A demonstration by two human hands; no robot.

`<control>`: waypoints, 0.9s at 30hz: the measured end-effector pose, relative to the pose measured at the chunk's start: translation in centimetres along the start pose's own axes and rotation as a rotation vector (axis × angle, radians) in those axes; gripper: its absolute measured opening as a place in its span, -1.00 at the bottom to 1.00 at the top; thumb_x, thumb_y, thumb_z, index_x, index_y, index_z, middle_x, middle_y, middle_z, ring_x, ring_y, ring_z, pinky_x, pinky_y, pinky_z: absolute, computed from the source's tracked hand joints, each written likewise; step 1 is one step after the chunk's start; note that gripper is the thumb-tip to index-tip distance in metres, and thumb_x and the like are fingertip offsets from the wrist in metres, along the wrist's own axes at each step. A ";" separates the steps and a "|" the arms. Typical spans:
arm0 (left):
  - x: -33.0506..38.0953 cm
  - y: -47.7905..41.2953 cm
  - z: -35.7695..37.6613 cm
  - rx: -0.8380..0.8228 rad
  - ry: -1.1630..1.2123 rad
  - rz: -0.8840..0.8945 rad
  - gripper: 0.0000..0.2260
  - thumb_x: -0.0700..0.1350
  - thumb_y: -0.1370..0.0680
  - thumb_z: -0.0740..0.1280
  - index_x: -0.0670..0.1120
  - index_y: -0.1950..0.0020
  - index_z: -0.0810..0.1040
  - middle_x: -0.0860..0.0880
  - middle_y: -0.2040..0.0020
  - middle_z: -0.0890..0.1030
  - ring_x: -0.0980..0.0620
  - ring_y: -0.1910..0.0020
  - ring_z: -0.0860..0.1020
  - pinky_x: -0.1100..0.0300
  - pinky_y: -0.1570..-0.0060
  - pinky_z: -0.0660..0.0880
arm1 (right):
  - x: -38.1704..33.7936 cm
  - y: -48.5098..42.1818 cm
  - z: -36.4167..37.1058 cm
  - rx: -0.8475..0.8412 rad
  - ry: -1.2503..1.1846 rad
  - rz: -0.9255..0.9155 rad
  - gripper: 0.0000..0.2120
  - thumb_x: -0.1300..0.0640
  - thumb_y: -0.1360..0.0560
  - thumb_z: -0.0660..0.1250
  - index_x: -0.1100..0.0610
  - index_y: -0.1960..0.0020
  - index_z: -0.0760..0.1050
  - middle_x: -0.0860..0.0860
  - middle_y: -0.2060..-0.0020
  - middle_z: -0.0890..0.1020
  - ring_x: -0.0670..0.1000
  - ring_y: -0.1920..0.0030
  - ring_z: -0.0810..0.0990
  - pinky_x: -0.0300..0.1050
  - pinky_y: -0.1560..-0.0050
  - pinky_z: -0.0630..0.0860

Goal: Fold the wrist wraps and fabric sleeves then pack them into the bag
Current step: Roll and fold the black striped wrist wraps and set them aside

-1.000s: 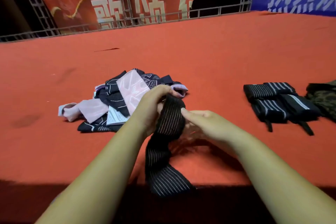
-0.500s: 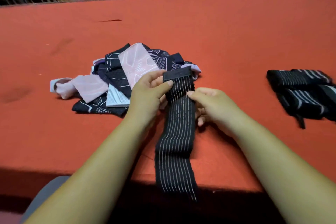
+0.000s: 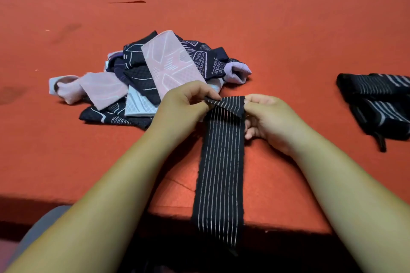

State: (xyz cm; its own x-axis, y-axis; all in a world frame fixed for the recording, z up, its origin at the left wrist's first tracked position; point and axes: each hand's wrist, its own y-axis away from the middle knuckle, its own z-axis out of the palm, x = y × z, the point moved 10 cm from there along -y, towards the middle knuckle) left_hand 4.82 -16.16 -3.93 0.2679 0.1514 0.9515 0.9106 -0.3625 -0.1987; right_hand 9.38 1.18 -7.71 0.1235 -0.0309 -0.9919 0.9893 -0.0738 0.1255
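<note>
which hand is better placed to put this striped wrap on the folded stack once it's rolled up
Right, probably. The right hand pinches the striped wrap on the side nearer the folded stack at far right; the left hand sits by the sleeve pile.

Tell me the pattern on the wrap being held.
Black wrist wrap with thin white lengthwise stripes; head view.

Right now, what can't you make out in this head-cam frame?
- Bag: not in the head view at all.
- Folded wrist wraps: cut off by the right edge, so no count.
- Striped wrist wrap: its lower end hangs past the table edge into dark shadow.
- Fabric sleeves: piled and overlapping, so no count.
- Right hand: lower fingers curl behind the wrap.
- Left hand: fingertips hidden under the folded corner.
</note>
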 end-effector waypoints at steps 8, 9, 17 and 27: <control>0.9 0.3 0.3 -0.020 -0.264 0.128 -0.70 -0.38 -0.51 0.42 0.04 0.06 0.74 0.07 -0.03 0.74 0.03 -0.05 0.70 0.14 -0.14 0.60 | 0.0 -0.1 -0.4 0.004 -0.066 -0.004 -0.85 0.27 -0.72 0.20 0.19 -0.10 0.56 0.08 0.30 0.63 -0.02 0.45 0.52 -0.19 0.54 0.52; 1.1 0.4 0.4 -0.023 -0.288 0.157 -0.69 -0.39 -0.51 0.43 0.03 0.06 0.74 0.07 -0.05 0.73 0.07 -0.07 0.69 0.17 -0.17 0.59 | 0.0 0.0 -0.4 0.001 -0.062 -0.006 -0.85 0.26 -0.73 0.20 0.19 -0.12 0.55 0.07 0.31 0.64 -0.02 0.45 0.52 -0.19 0.54 0.52; 2.3 1.1 0.7 0.013 -0.373 0.264 -0.62 -0.41 -0.50 0.27 0.00 0.05 0.77 0.06 -0.21 0.68 0.21 -0.23 0.61 0.39 -0.23 0.49 | -0.2 0.2 -0.6 -0.007 -0.088 -0.047 -0.82 0.14 -0.79 0.18 0.11 -0.10 0.53 0.06 0.27 0.63 -0.04 0.43 0.54 -0.16 0.48 0.55; -1.8 0.5 0.6 0.075 0.043 -0.077 -0.55 -0.03 -0.47 0.57 -0.07 -0.28 0.49 -0.18 -0.11 0.69 -0.05 0.07 0.69 0.01 0.17 0.64 | -1.3 0.6 -0.3 0.031 -0.166 -0.092 -0.74 0.03 -0.77 0.21 0.09 -0.23 0.65 0.09 0.08 0.70 0.05 0.26 0.61 -0.09 0.33 0.62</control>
State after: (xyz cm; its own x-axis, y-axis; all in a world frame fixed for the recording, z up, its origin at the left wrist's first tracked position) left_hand 5.00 -16.05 -5.88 0.1843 0.1355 0.9735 0.9493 -0.2812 -0.1406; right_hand 9.86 1.46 -6.32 0.0161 -0.1861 -0.9824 0.9927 -0.1144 0.0380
